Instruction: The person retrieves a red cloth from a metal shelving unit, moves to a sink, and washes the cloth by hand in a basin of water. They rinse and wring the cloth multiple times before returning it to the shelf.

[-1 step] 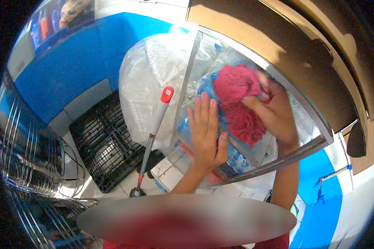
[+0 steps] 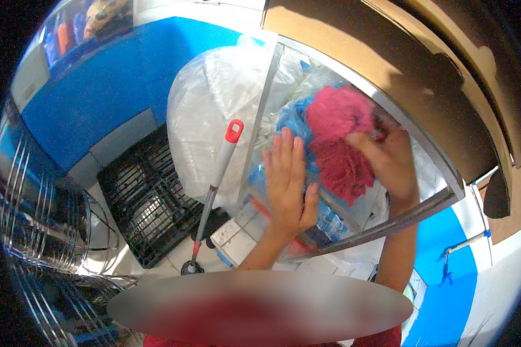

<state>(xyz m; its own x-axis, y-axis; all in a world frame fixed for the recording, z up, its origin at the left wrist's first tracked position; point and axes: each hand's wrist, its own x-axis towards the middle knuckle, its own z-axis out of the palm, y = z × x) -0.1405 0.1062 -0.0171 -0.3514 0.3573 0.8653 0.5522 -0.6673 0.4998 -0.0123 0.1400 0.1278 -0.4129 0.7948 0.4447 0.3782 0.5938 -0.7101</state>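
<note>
A clear glass pane in a grey metal frame (image 2: 264, 95) stands tilted in front of me. My left hand (image 2: 287, 185) lies flat against the lower left part of the glass, fingers stretched out and thumb apart. In my right hand (image 2: 393, 159) is a bunched pinkish-red cloth (image 2: 342, 147), pressed to the glass at the right of the left hand. The right fingers are partly blurred and wrap the cloth's right side. Through the pane show clear plastic wrapping and a blue-labelled pack (image 2: 330, 222).
Brown cardboard (image 2: 359, 37) leans along the upper right. Left of the pane are a large translucent plastic bag (image 2: 205, 115), a grey pole with a red end (image 2: 223, 159) and a black plastic crate (image 2: 150, 202). Shiny wire racking (image 2: 37, 202) stands far left, a blue tap (image 2: 446, 272) at right.
My right hand and the cloth have shifted slightly to the right across the glass. The left hand stays in almost the same place.
</note>
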